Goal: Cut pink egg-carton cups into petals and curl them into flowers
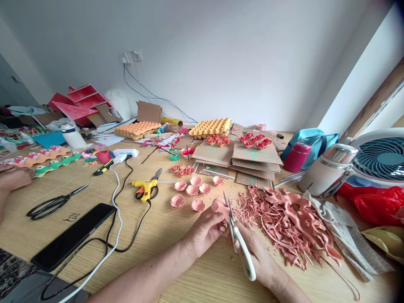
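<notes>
**Edge-trimming step: observations**

Nearest us, the right hand (254, 252) has its fingers closed around the handles of white-handled scissors (245, 250); how far they spread inside the loops we cannot tell. The blades stand slightly parted, pointing away from us. Just left of these fingers, the left hand (205, 231) pinches a pink piece (220, 206), thumb and fingertips together on it, its edge beside the blades.

We judge the step in hand to be trimming that edge. The next move seems to call for a steady left pinch and a short cut clear of the fingertips.

Right of the fingers, pink scraps (293, 223) lie heaped on the bench (208, 288). Beyond the left fingers, slightly left, we note loose pink cups (198, 205); further left, a yellow glue gun (145, 189). Farthest ahead, red flowers (261, 144) sit on stacked cardboard (214, 153), a yellow egg tray (211, 127) behind.
</notes>
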Motion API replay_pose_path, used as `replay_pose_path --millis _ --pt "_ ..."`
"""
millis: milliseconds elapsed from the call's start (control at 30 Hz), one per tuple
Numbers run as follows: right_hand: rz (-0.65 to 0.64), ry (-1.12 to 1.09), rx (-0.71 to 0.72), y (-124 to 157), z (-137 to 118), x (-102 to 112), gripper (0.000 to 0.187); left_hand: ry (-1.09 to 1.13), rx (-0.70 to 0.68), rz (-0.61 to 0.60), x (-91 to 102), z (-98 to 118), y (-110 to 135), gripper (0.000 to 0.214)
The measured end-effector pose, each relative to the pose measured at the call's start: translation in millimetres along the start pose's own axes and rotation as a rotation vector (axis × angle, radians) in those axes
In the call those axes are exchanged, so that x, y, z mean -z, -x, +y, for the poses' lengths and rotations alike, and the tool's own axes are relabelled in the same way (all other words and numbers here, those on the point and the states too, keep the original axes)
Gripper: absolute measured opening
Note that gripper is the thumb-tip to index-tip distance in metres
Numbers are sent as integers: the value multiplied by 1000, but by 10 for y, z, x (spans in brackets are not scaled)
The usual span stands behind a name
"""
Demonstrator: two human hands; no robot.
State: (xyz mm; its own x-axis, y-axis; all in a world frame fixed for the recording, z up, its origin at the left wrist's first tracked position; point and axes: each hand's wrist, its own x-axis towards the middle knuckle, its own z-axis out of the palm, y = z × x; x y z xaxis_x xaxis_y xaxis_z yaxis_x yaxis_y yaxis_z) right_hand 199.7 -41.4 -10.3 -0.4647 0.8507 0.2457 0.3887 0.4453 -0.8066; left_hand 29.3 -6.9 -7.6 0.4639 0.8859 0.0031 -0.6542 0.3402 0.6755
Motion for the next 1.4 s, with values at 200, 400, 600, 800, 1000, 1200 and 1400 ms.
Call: replay_pose_path --millis 200,400,600,800,1000,1200,1400 --pt "-17 52 12 16 -4 15 35 -16 -21 -2 -4 2 7 20" --pt "-25 87 9 8 17 0 40 -12 -17 15 -12 4 13 23" --pt "1 91 47 6 19 -5 44 -20 -24 1 1 4 3 21" --pt "26 111 70 -11 -7 -5 45 -5 -11 -7 18 -11 -3 21" --pt "56 151 114 -2 10 -27 39 37 4 5 -1 -16 4 21" --pt "61 158 116 -3 24 -13 38 35 14 -5 -1 -11 13 20" --pt "51 145 102 7 17 -8 40 -3 4 -21 19 5 0 23"
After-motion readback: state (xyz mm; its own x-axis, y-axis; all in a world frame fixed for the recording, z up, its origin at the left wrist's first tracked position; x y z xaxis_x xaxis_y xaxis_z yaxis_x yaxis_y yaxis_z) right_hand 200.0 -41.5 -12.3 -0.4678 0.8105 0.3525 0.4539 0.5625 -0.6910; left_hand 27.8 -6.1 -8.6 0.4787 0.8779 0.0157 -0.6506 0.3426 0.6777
